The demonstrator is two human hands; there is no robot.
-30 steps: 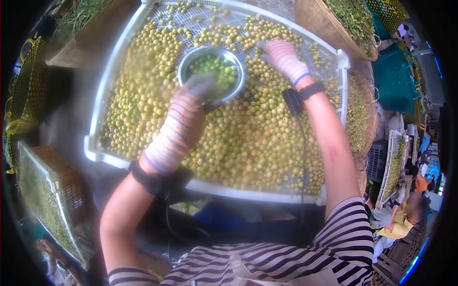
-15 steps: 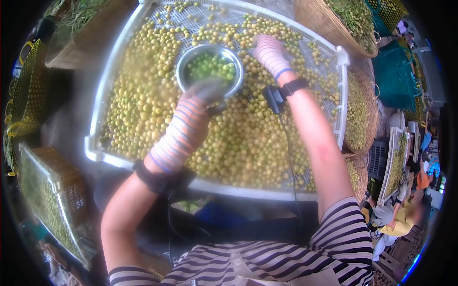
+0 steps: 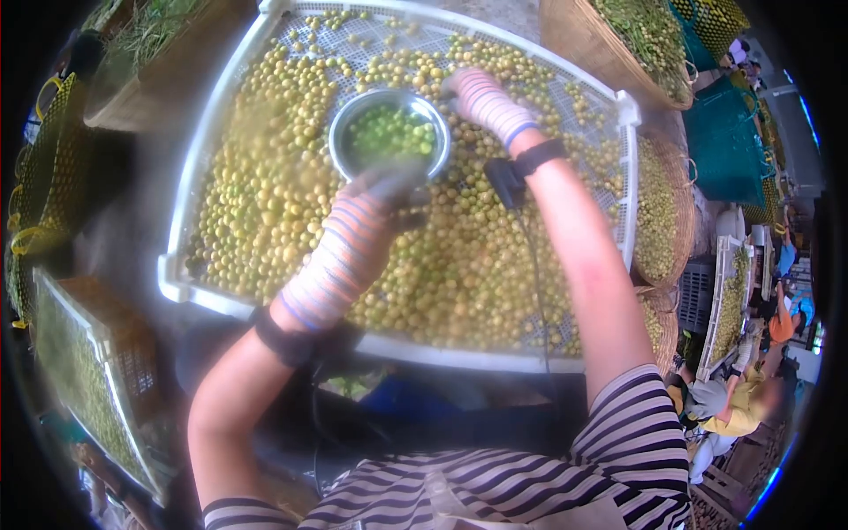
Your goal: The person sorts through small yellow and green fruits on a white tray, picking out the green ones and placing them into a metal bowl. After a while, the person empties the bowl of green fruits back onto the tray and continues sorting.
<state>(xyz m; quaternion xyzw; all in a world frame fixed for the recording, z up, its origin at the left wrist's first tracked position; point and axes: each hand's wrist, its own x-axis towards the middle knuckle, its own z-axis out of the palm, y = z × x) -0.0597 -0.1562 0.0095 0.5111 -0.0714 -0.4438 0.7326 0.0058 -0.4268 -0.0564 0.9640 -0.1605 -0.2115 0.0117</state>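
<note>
A large white perforated tray (image 3: pixel 180 212) holds many small round yellow-green fruits (image 3: pixel 265 185). On the fruits stands a round metal bowl (image 3: pixel 334 132) with greener fruits inside (image 3: pixel 389 131). My left hand (image 3: pixel 384 190), in a striped glove, is at the bowl's near rim; its fingers are blurred, so what they hold cannot be made out. My right hand (image 3: pixel 477 93), also gloved, reaches down to the fruits just right of the bowl, its fingertips partly hidden and blurred.
Woven baskets of fruit stand at the upper right (image 3: pixel 609 44) and right (image 3: pixel 662 212). A teal bag (image 3: pixel 724 141) is beyond them. At the lower left is another white-rimmed tray (image 3: pixel 97 344). Co-workers (image 3: pixel 742 406) are at the far right. A cable (image 3: pixel 537 283) hangs from my right wrist.
My right hand has shifted slightly left, closer to the bowl. My left hand has moved a little to the right at the bowl's near rim.
</note>
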